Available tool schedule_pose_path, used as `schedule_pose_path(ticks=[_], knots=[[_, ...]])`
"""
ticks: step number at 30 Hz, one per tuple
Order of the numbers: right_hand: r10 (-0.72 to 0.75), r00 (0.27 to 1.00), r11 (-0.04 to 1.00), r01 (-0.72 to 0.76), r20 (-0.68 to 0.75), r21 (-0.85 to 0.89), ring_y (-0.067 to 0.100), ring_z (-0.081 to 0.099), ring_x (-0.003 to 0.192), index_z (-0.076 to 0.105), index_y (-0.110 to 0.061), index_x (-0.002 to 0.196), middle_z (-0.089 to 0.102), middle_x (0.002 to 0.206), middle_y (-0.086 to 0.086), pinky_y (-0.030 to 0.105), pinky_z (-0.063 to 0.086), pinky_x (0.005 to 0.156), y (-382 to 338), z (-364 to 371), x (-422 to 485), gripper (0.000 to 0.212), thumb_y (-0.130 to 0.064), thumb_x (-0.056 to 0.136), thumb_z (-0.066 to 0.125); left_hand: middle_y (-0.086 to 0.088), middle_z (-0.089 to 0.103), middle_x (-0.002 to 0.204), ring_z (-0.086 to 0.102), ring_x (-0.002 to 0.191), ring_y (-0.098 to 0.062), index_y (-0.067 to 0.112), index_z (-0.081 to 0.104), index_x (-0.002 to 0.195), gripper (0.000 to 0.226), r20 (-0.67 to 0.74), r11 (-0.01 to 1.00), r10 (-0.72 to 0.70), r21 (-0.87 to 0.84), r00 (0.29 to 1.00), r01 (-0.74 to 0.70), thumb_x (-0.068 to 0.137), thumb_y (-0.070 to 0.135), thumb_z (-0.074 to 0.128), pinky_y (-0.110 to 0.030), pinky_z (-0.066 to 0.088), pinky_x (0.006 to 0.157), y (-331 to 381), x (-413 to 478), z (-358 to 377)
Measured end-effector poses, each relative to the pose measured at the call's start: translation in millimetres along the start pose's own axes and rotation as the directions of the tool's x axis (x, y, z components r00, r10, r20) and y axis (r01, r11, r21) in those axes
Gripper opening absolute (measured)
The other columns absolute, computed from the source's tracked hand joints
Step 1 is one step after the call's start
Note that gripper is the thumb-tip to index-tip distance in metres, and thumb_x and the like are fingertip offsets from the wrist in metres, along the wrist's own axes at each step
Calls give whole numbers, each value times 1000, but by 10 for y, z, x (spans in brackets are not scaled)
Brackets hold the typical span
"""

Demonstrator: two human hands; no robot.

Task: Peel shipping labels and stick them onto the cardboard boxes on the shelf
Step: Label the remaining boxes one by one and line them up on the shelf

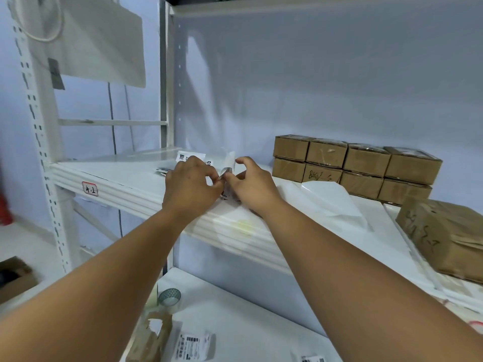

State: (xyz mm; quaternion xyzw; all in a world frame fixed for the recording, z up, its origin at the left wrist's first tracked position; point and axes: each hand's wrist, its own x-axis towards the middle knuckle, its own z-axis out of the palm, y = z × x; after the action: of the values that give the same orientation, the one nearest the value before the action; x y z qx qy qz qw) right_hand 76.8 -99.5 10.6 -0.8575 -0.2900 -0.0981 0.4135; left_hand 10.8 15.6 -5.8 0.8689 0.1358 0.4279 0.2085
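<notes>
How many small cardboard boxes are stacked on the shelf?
8: four in the top row, four in the bottom row directly beneath; others may hide behind.

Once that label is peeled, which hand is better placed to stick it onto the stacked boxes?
Probably the right hand: it pinches the label and is nearer the stacked boxes than the left hand.

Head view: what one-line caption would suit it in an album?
Left hand and right hand pinch a shipping label above the white shelf, beside stacked cardboard boxes.
</notes>
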Motion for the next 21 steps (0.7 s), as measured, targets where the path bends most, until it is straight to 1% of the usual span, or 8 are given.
schedule_pose_path(ticks=[3,4,7,9,13,17,19,21], knots=[[-24,998,999,26,-64,28,22,61,96,38,-33,138,68,94,-2,39,50,86,-6,-10,14,48,-39,92,51,-2,55,102,50,103,-25,21,70,82,11,21,997,59,39,998,-59,82,31,65,-37,34,91,-11,-11,15],[-39,996,999,42,-82,31,23,61,96,39,-35,138,68,95,-1,40,49,87,-6,-10,20,46,-36,93,50,-2,55,102,50,103,-26,20,71,84,10,21,996,74,45,997,-74,82,28,65,-37,34,90,-16,-15,23],[-74,990,997,75,-121,10,25,60,101,56,-32,127,68,107,2,39,48,89,-5,-9,42,33,-28,96,45,-3,54,100,49,101,-27,17,71,84,9,20,995,90,45,996,-91,79,24,67,-35,34,87,-15,-19,34],[-68,987,998,68,-147,-4,25,61,100,65,-29,116,69,109,2,37,49,89,-1,-7,60,29,-27,95,45,-3,54,99,49,100,-26,17,71,82,8,25,994,95,46,995,-96,78,23,67,-34,35,87,-21,-13,39],[-36,984,999,33,-173,-19,22,62,99,67,-28,111,69,107,2,34,50,86,5,-3,79,25,-28,93,49,-9,57,96,51,93,-31,15,71,82,7,-17,985,172,28,985,-172,77,20,71,-37,41,82,-46,-10,57],[-16,972,1000,11,-232,-25,22,61,98,67,-26,105,68,106,0,33,50,80,3,-34,87,19,-28,92,53,-13,57,89,52,81,-36,11,68,82,11,-57,955,295,45,954,-293,74,5,71,-40,44,70,-62,-4,64],[-14,964,999,2,-267,-43,20,57,100,67,-24,102,62,109,1,29,44,75,7,-66,88,17,-28,92,55,-14,58,91,53,83,-37,9,67,85,17,-7,937,350,15,937,-349,74,-4,66,-43,47,73,-59,18,58],[-8,957,999,-3,-290,-37,17,53,100,67,-24,99,50,111,0,27,40,72,16,-85,82,13,-28,91,58,-13,61,96,55,91,-35,7,66,90,20,68,932,360,-60,931,-356,77,-7,59,-40,45,80,-49,28,48]])
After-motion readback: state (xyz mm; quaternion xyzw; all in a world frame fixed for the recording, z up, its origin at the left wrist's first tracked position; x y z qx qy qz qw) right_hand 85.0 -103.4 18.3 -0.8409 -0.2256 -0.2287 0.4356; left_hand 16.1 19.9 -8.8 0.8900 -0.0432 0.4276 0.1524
